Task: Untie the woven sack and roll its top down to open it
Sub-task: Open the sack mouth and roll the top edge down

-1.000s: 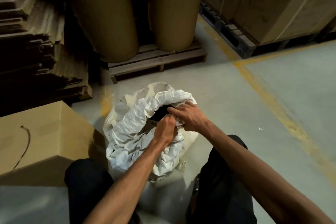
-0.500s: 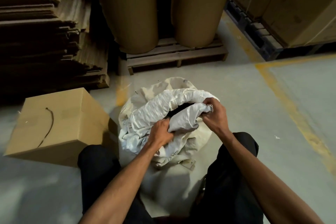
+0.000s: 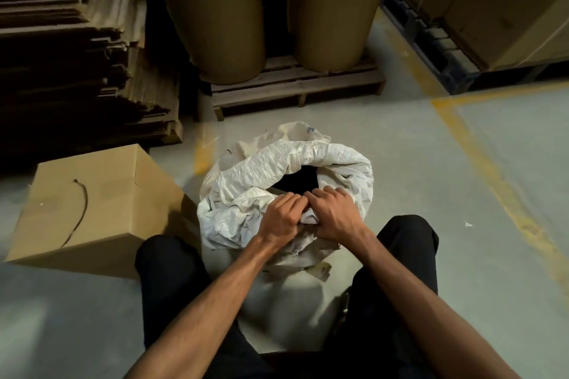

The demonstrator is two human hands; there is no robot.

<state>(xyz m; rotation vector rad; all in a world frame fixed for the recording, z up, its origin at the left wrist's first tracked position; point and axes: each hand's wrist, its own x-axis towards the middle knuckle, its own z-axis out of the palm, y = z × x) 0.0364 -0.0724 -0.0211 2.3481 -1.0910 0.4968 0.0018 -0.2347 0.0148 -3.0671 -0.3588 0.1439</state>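
Head view: the woven sack (image 3: 286, 191) stands upright on the floor (image 3: 431, 163) between your knees, its mouth already open — a dark hole just beyond your knuckles, with a thick rolled cuff running round the far and left rim. Both hands sit side by side on the near rim, knuckles almost touching. Your left hand (image 3: 284, 218) and your right hand (image 3: 334, 214) each have the fingers curled over the fabric edge, gripping a fold of it. The unrolled fabric lies directly under the grip, toward you, so the next turn likely goes outward and down along the near side. Neither hand is nearer; wrists angle inward. A cardboard box (image 3: 101, 200) sits left of the sack.
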